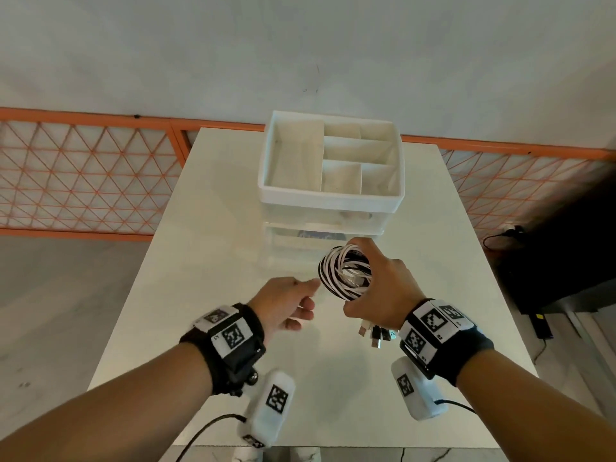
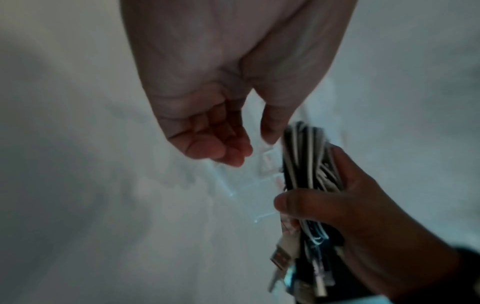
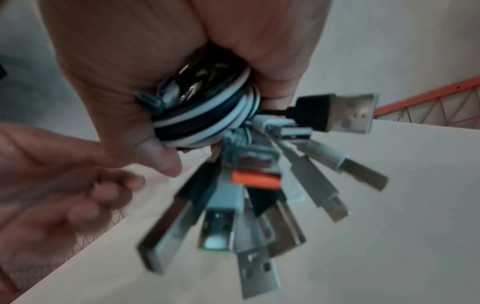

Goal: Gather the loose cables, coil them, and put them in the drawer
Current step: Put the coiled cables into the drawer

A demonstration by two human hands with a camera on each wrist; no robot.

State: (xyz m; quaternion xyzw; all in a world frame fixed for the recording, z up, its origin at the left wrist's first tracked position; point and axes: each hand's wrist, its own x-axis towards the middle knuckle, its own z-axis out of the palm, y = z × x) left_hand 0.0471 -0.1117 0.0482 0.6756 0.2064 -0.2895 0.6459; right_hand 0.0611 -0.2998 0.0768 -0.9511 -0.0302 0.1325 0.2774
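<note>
Right hand (image 1: 383,288) clenches one coil (image 1: 345,273) of cables; left hand (image 1: 286,305), loosely curled, holds nothing; one organizer (image 1: 330,198) far.

The coil of cables (image 1: 345,273), at the middle right of the head view, is striped black and white. Its plugs (image 3: 259,195) are silver metal with black, white and pale grey housings; one shows a bright orange insert (image 3: 255,181). The table (image 1: 200,261) is glossy white. The organiser box (image 1: 330,198) at upper centre is white with cream-toned compartments. The railing (image 1: 83,168) across the middle is orange with a diamond lattice. The wrist bands (image 1: 233,341) are black, with white tags bearing black square codes.
</note>
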